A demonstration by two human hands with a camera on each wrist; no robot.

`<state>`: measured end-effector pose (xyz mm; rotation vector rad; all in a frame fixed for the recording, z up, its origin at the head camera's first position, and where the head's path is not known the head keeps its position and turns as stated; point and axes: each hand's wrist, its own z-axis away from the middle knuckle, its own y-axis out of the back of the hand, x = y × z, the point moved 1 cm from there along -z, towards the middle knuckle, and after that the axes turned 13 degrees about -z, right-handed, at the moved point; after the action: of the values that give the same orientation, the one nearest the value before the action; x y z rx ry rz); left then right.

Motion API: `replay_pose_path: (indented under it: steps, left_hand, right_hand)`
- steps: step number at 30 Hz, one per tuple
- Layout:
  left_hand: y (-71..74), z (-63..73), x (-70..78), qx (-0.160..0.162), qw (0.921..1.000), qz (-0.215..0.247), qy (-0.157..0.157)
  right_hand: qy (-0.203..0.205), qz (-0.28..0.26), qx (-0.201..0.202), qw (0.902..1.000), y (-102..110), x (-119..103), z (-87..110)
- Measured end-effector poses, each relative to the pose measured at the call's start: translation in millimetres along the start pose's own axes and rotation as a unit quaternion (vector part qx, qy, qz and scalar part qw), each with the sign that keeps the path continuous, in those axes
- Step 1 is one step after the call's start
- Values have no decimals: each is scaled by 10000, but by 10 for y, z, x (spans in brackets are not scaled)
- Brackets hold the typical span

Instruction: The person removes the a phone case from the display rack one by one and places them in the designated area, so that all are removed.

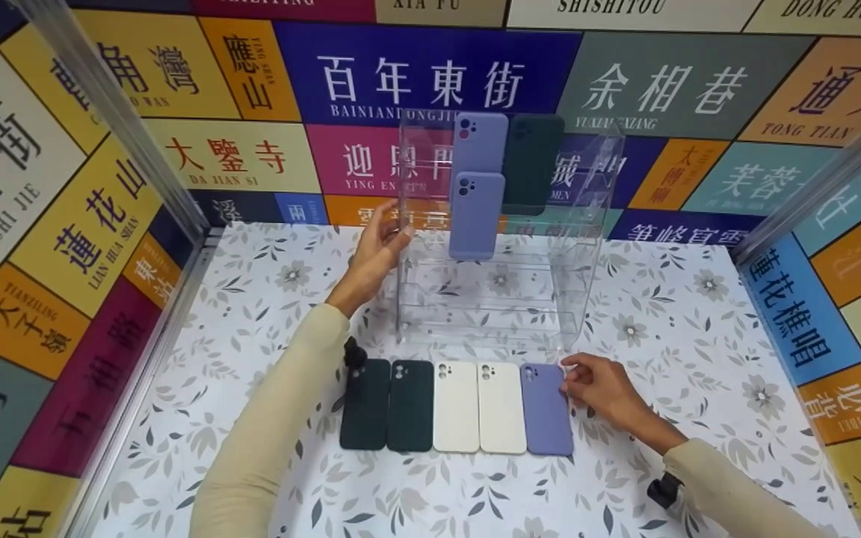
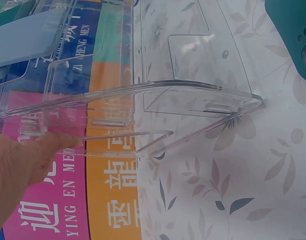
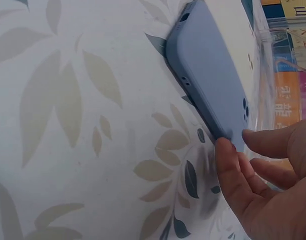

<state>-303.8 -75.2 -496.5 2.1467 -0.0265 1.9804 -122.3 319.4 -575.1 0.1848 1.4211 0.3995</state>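
My left hand grips the left side panel of a clear acrylic display stand; the left wrist view shows the fingers at the panel's edge. On the stand are two purple phone cases, an upper one and a lower one, beside a dark green case. My right hand pinches the upper right edge of a purple phone case, which lies at the right end of a row on the table. Left of it are two cream cases and two dark green cases.
The table has a white cloth with a leaf and flower print. Panels with coloured street-name signs stand behind and at both sides. Metal posts rise at the table's corners. The stand's lower tiers hold no cases.
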Motion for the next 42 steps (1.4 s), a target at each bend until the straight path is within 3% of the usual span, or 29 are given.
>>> replay_pose_path:
  steps: [12, 21, 31, 42]
  left_hand:
    - [-8, 14, 21, 8, 10000, -27, 42]
    - [-7, 11, 31, 12, 9997, 103, 212]
    - [-15, 36, 42, 9, 9993, -81, 371]
    - [-26, 36, 42, 28, 9993, 17, 369]
  right_hand:
    - [817, 424, 506, 9945, 175, -247, -110]
    - [1275, 251, 823, 9881, 344, -504, -214]
    - [1564, 278, 1003, 9822, 479, -771, -292]
    - [1813, 360, 1048, 9772, 535, -999, -423]
